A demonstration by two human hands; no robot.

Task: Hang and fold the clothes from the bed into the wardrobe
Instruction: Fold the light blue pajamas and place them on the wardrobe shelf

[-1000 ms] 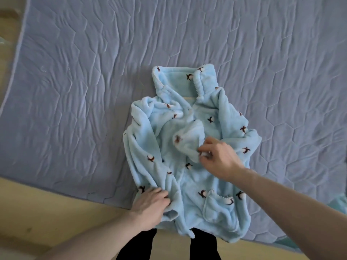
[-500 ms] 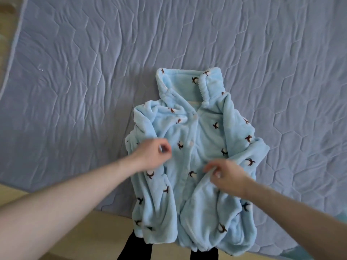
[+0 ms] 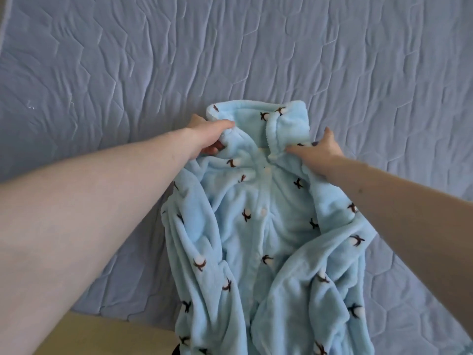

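On the bed (image 3: 358, 60), left hand (image 3: 208, 135) and right hand (image 3: 316, 152) each pinch the pajama top (image 3: 263, 226) at its shoulders, likely to lift it square.

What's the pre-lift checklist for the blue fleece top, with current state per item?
1. Left hand grips the left shoulder of the fleece top, beside the collar: ok.
2. Right hand holds the right shoulder: ok, though its fingertips are buried in the fabric.
3. Buttons down the front placket closed: ok for those visible; the lowest part is out of frame.
4. Sleeves laid flat: not ok, both are bunched along the sides.
5. Hem fully on the quilted bed cover: not ok, the lower part hangs past the bed edge.
6. Hanger within reach: cannot tell, none in view.
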